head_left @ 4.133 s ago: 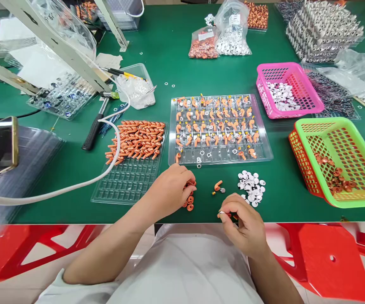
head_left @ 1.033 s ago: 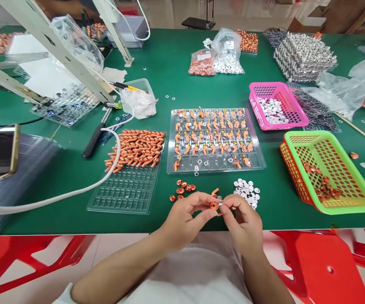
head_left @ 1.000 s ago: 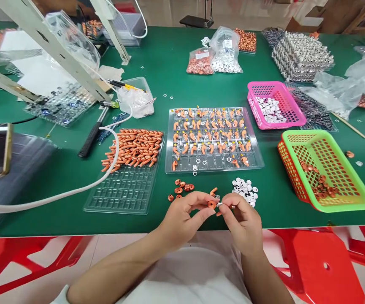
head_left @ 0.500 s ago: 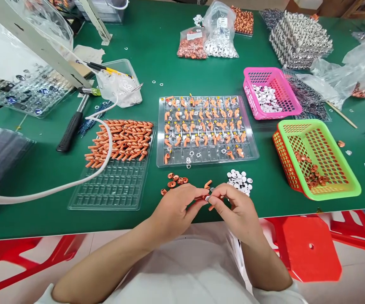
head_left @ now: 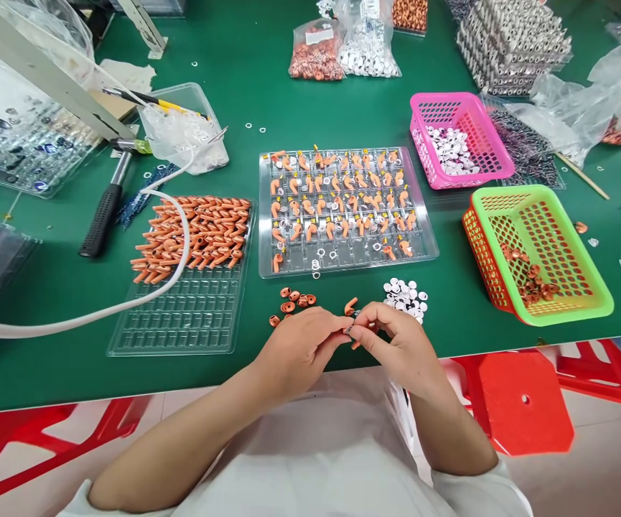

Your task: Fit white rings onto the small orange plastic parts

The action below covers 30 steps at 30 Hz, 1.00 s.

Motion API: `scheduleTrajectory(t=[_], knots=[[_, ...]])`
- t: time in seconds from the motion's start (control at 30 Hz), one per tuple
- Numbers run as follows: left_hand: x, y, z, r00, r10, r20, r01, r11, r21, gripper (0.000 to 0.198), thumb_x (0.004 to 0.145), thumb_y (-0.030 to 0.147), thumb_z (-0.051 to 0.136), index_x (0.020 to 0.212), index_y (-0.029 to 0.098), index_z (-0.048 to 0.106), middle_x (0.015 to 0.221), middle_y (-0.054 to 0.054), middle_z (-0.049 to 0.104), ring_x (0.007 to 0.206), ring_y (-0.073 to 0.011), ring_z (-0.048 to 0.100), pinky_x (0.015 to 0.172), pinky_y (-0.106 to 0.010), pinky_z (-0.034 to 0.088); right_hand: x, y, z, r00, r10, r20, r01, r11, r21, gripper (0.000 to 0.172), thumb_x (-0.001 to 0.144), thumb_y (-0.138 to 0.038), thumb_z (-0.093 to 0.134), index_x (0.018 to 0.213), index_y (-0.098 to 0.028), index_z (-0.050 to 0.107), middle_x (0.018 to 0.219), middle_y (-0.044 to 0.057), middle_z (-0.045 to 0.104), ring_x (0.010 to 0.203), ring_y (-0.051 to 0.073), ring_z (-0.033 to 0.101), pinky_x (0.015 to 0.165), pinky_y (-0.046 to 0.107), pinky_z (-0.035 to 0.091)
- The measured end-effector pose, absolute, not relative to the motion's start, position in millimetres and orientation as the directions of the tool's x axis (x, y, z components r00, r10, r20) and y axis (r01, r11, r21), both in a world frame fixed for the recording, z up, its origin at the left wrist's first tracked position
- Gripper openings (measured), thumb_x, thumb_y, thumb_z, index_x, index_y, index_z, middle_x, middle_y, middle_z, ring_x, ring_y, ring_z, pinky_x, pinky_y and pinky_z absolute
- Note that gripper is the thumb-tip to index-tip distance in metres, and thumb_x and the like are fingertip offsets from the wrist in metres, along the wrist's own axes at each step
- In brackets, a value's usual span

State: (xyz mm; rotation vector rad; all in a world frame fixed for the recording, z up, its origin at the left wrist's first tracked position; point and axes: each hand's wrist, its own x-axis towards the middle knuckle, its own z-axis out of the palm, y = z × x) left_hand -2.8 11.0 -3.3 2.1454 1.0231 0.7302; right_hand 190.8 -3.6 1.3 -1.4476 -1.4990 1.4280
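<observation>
Both hands meet at the near edge of the green tabletop (head_left: 342, 108), fingertips together. The left hand (head_left: 295, 353) and the right hand (head_left: 398, 350) each have their fingers closed in a pinch on one small orange part (head_left: 351, 331), held between them just above the tabletop; a bit of metal shows on it, but its shape is too small to tell.

At eleven o'clock from the hands, close by, lie a few loose orange rings (head_left: 291, 301). At twelve o'clock, just beyond the fingertips, lies a single bent orange piece (head_left: 350, 306). At one o'clock sits a small heap of white discs (head_left: 405, 294), just beside the right hand.

Farther out at twelve o'clock is a clear compartment tray (head_left: 349, 267), its rows filled with bent orange pieces and its near row mostly bare. At ten o'clock a second clear tray (head_left: 181, 316) carries a pile of orange tubes (head_left: 197, 231) on its far half, with a white cable (head_left: 73, 316) across it. At two o'clock stands a green basket (head_left: 568, 316) holding some orange rings, and beyond it a pink basket (head_left: 466, 181) of white discs.
</observation>
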Motion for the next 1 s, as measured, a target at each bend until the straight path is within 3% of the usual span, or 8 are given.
scheduleTrajectory(t=[0.3, 0.73, 1.0], knots=[[-3.1, 9.8, -1.2, 0.534, 0.824, 0.190, 0.441, -0.463, 0.769, 0.017, 0.095, 0.016, 0.053, 0.102, 0.021, 0.068, 0.087, -0.003, 0.077, 0.078, -0.0153, 0.070, 0.072, -0.025, 0.054, 193.0, -1.3, 0.2, -0.267, 0.896, -0.354, 0.155, -0.323, -0.934, 0.015, 0.088, -0.033, 0.065, 0.081, -0.020, 0.062, 0.079, 0.000, 0.068, 0.073, 0.015, 0.067, 0.068, 0.029, 0.053], [-5.8, 4.8, -3.0, 0.533, 0.754, 0.382, 0.290, -0.588, 0.755, 0.022, 0.093, 0.005, 0.053, 0.107, 0.017, 0.064, 0.083, -0.004, 0.075, 0.076, -0.0150, 0.067, 0.068, -0.025, 0.054, 189.5, -7.5, -5.9, -0.344, 0.838, -0.424, -0.056, -0.469, -0.881, 0.019, 0.084, -0.035, 0.073, 0.081, -0.019, 0.062, 0.078, -0.001, 0.066, 0.072, 0.014, 0.069, 0.068, 0.027, 0.056], [-4.4, 2.8, 1.7, 0.454, 0.845, 0.283, 0.327, -0.454, 0.829, 0.017, 0.089, 0.007, 0.060, 0.101, 0.016, 0.068, 0.083, -0.003, 0.076, 0.075, -0.0140, 0.069, 0.070, -0.023, 0.055, 180.3, -16.3, -3.9, -0.200, 0.927, -0.317, 0.071, -0.309, -0.948, 0.017, 0.090, -0.034, 0.066, 0.082, -0.021, 0.059, 0.078, -0.001, 0.064, 0.071, 0.013, 0.065, 0.064, 0.025, 0.054]])
